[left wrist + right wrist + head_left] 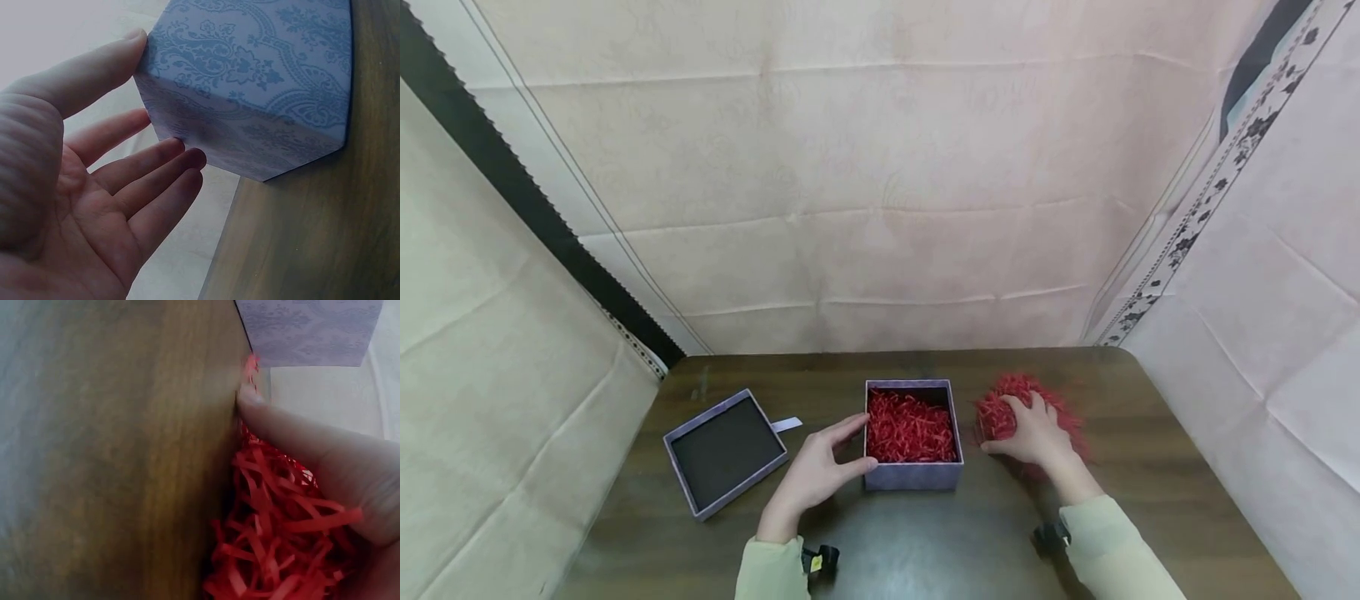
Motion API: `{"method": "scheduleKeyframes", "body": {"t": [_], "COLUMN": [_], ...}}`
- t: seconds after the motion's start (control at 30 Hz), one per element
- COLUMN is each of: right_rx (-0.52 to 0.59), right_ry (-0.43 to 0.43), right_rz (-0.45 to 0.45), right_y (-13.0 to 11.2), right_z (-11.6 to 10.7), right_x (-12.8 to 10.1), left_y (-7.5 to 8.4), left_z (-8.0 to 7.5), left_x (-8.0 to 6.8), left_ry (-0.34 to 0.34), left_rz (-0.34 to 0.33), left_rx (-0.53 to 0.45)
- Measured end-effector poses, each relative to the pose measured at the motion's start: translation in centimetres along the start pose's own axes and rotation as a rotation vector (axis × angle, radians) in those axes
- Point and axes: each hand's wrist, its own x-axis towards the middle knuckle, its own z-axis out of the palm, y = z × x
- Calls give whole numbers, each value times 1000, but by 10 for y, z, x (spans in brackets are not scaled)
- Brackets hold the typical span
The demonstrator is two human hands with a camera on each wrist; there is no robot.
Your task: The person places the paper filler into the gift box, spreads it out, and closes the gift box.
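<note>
A purple patterned box (914, 477) stands in the middle of the table with red shredded paper (912, 427) inside it. My left hand (820, 471) is at the box's left side, fingers extended. In the left wrist view, the thumb (119, 59) reaches a corner of the patterned box (250, 69). To the right of the box lies a loose pile of red shredded paper (1063, 410). My right hand (1037, 437) grips into that pile from above, thumb on the near side. Crinkled red strips (269, 531) show under the palm in the right wrist view.
The box lid (726, 454) lies with its dark inside up at the left, and a pale ribbon tab (787, 424) sticks out from its right edge. Pale cloth (880, 183) hangs behind the wooden table (917, 542) and along both sides.
</note>
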Motion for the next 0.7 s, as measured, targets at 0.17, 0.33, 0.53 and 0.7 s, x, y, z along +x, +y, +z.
{"method": "scheduleKeyframes", "body": {"t": [0.17, 0.33, 0.53, 0.7], "right_rx": [-23, -65, -56, -7], "right_ry": [8, 14, 17, 30], "right_rz": [9, -16, -65, -121], "right_y": [-1, 2, 8, 15], "right_z": [-1, -5, -10, -18], "right_x": [2, 2, -2, -5], "left_y": [-1, -3, -2, 0], "left_z": [0, 0, 0, 0], "left_x": [1, 1, 0, 0], "left_ry": [1, 7, 10, 9], "left_rz": [0, -5, -13, -10], "left_rx": [-4, -10, -14, -17]}}
